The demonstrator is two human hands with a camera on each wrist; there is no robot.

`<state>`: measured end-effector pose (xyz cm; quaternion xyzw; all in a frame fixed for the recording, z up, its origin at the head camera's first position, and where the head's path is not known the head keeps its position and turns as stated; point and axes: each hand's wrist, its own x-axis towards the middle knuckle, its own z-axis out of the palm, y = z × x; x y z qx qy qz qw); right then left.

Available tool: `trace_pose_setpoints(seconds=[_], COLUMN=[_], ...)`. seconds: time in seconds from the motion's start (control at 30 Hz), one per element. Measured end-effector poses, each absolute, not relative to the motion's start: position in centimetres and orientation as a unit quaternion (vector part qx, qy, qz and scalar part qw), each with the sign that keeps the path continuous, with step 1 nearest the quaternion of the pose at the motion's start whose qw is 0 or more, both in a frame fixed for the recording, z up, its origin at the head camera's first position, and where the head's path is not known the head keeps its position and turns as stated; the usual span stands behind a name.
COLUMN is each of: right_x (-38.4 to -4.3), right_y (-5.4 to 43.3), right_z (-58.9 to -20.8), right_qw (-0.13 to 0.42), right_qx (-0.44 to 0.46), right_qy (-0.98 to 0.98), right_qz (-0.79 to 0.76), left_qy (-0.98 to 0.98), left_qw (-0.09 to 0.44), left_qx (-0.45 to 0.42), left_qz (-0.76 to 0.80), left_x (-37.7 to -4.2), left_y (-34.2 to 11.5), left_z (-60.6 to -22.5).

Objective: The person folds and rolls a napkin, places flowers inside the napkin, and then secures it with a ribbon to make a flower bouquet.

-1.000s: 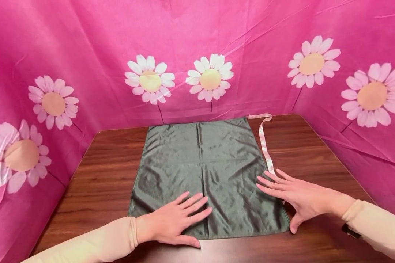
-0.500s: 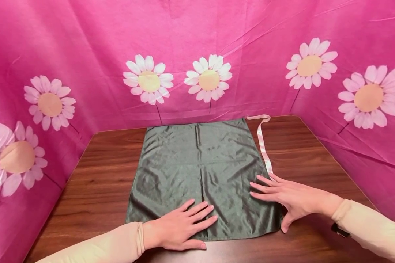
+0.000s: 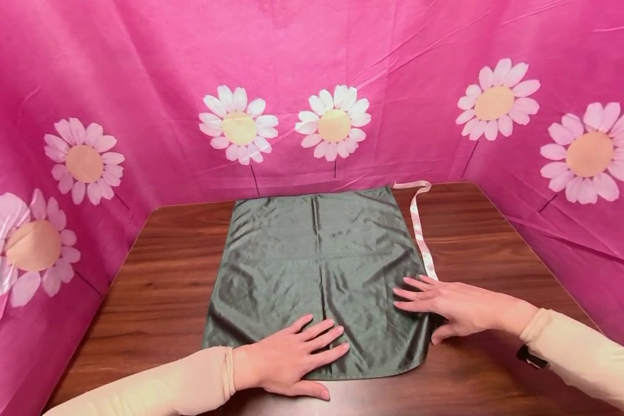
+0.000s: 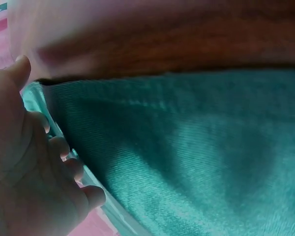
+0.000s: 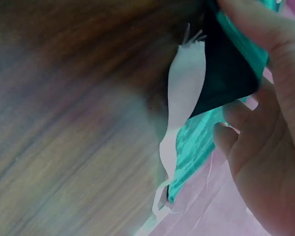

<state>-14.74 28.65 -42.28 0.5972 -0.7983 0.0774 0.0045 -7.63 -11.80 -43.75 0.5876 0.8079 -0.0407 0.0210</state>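
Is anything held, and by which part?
The left grip holds nothing, resting on the green cloth; whether the right grip pinches its right edge cannot be told.

1 cloth (image 3: 270,237) on 1 table (image 3: 151,277); 1 ribbon (image 3: 418,228) right of the cloth. At the cloth, 1 left hand (image 3: 291,358), 1 right hand (image 3: 460,303), 2 sleeves (image 3: 161,384). 6 flowers (image 3: 239,128): 2 behind the cloth, 2 to its left, 2 to its right.

Dark green cloth (image 3: 275,242): satin-like, glossy, creased; fine weave visible close up. Pale ribbon (image 3: 418,228) has satin sheen, frayed end; tabletop (image 3: 151,266) is smooth wood-grain, low gloss. Backdrop (image 3: 291,40): thin printed fabric, slight sheen, wrinkled; sleeves (image 3: 171,378) matt cloth.
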Motion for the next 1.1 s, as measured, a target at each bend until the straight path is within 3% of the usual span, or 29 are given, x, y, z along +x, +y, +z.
trace_pose_setpoints(seconds=[0.47, 0.83, 0.93, 1.1], right_x=[-16.9, -19.0, -19.3, -20.1], right_y=[28.1, 26.1, 25.4, 23.9], right_z=[-40.7, -40.3, -40.4, -40.8], right_qw=[-0.003, 0.000, -0.010, -0.024], right_qx=[0.584, 0.559, 0.543, 0.507], right_qy=[-0.805, -0.793, -0.796, -0.808], right_qz=[0.107, 0.242, 0.268, 0.301], left_qy=[0.813, 0.827, 0.826, 0.803], left_qw=[0.086, 0.044, 0.079, 0.193], left_qx=[0.575, 0.526, 0.497, 0.409], left_qz=[0.017, 0.193, 0.254, 0.387], left_x=[-8.6, -9.3, -10.0, -10.6], left_y=[-11.4, -9.7, -9.2, -8.5], left_z=[-43.3, -42.4, -42.4, -42.3])
